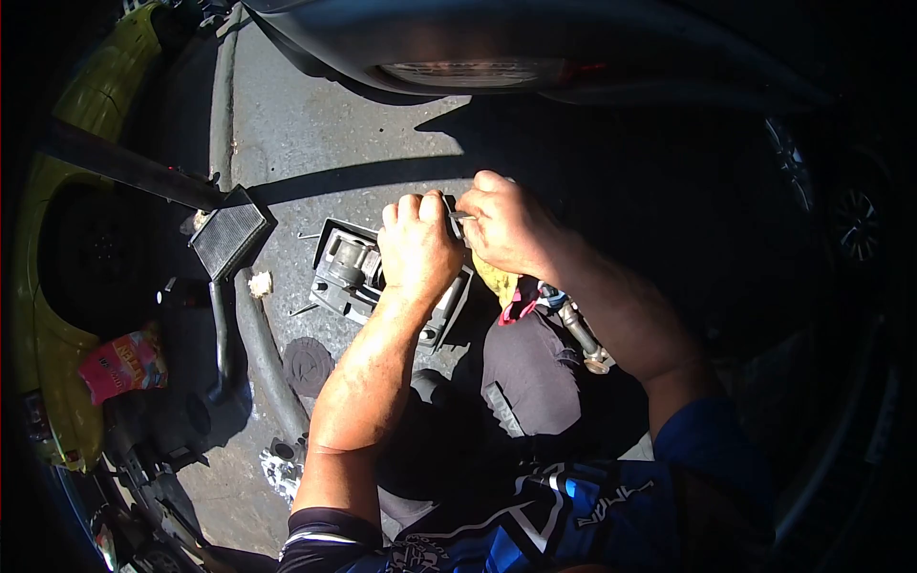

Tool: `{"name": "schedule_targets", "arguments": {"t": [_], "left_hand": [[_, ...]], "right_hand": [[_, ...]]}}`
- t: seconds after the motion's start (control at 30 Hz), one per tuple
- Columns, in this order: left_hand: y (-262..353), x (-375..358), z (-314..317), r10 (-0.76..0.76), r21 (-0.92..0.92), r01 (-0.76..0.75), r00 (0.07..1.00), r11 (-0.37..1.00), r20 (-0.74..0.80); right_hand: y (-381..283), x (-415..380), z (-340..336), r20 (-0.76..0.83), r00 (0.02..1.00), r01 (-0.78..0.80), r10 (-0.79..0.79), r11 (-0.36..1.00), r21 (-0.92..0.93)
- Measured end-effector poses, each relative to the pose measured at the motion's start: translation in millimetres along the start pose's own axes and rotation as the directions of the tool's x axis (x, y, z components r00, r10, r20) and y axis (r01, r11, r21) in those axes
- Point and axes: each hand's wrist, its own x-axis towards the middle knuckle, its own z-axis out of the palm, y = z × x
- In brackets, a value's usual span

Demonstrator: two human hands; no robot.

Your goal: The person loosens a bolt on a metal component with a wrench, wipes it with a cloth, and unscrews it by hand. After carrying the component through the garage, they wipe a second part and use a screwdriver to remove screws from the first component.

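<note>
My left hand (420, 239) is closed, fingers curled over the far right side of a grey metal unit (330, 298) on the ground; what lies under the palm is hidden. A round silver housing (350, 256) shows inside the unit, left of that hand. My right hand (506, 222) is beside it, thumb and fingers pinched on a small metal piece (460, 216) that points toward my left fingers. Its exact kind cannot be made out. Below my right hand, a yellow cloth (495, 279) lies by my knee.
A dark car's rear (458, 72) overhangs the far side. To the left are a black-framed finned panel (229, 234), a long grey pipe (269, 368), a pink bag (124, 365) and a yellow car body (33, 315). A metal cylindrical part (579, 329) lies by my right knee.
</note>
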Motion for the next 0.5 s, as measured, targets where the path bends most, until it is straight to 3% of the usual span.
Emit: {"name": "schedule_targets", "arguments": {"t": [0.1,0.13,0.17,0.23,0.4,0.43,0.47,0.5], "left_hand": [[1.5,-0.1,2.6,0.057,0.06,-0.053,0.996,0.997,-0.065],[1.2,0.6,4.4,0.038,0.03,-0.038,0.999,0.999,0.014],[-0.2,0.3,8.5,0.009,-0.073,-0.009,1.0,0.997,0.007],[-2.9,-1.1,15.0,-0.049,-0.275,0.048,0.999,0.96,0.001],[-12.3,-3.0,8.5,-0.068,-0.585,0.213,0.963,0.782,0.26],[-17.0,-3.9,17.1,-0.122,-0.669,0.316,0.939,0.673,0.321],[-14.7,-4.1,18.1,-0.133,-0.691,0.366,0.92,0.623,0.368],[-12.0,-2.8,15.1,-0.141,-0.707,0.418,0.898,0.571,0.417]], "right_hand": [[-0.9,0.7,1.7,-0.125,0.992,0.001,0.008,0.998,0.069],[-5.9,3.3,-4.0,-0.141,0.99,0.001,0.007,0.998,0.058],[-8.5,4.5,-7.0,-0.157,0.988,0.002,0.006,0.999,0.047],[-1.3,-2.7,2.9,-0.018,0.997,0.076,-0.074,0.994,0.083],[13.3,-28.4,-2.4,0.073,0.961,0.268,-0.268,0.963,0.013],[26.3,-29.9,-5.8,0.116,0.954,0.28,-0.276,0.96,-0.019],[43.7,-37.0,-9.7,0.132,0.964,0.242,-0.232,0.968,-0.063],[66.0,-42.6,-8.6,0.153,0.985,0.086,-0.077,0.995,-0.051]]}}
